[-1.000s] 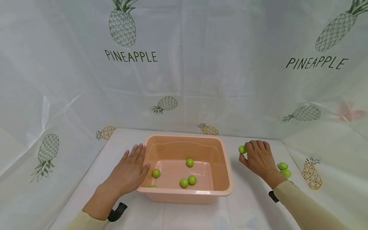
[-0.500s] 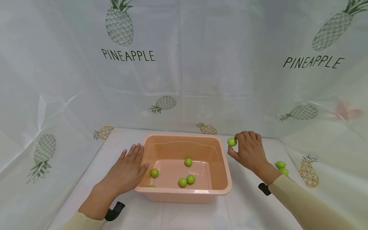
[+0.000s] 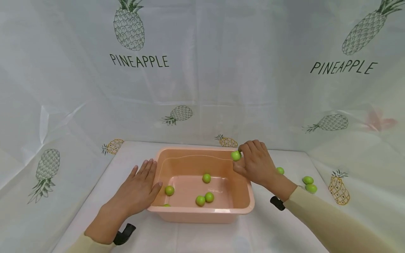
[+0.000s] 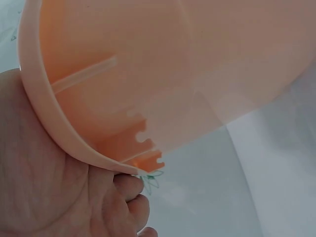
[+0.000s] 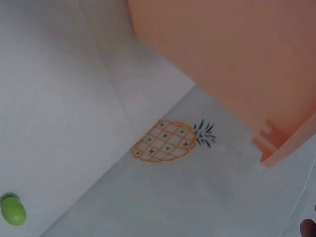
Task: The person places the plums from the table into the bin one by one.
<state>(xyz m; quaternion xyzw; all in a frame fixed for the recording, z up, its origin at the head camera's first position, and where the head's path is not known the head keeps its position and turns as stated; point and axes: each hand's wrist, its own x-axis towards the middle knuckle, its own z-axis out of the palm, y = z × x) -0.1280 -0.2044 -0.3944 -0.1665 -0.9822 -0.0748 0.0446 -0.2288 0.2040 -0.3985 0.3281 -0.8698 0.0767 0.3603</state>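
Note:
My right hand (image 3: pixel 257 161) pinches a small, smooth green fruit (image 3: pixel 236 155), like a lime, between thumb and fingers. It overlaps the right end of a peach plastic tub (image 3: pixel 202 211) in the head view, with the fruit over the back right corner. My left hand (image 3: pixel 136 191) lies along the tub's left rim, fingers straight; in the left wrist view its palm (image 4: pixel 39 158) is against the rim's outside. Inside the tub are several more green fruits (image 3: pixel 200 200), one partly hidden by the front rim. In the right wrist view only a fingertip (image 5: pixel 308 228) shows.
On the white table to the right lie one green fruit (image 3: pixel 280 170) by my right wrist and a touching pair (image 3: pixel 308 180) farther right. A pineapple-printed curtain (image 3: pixel 253 88) hangs behind the table and along both sides.
My right hand has carried the pinched fruit left, from the table's right side to the tub's right rim. A fruit on the table behind it has come into view. The left hand stays put.

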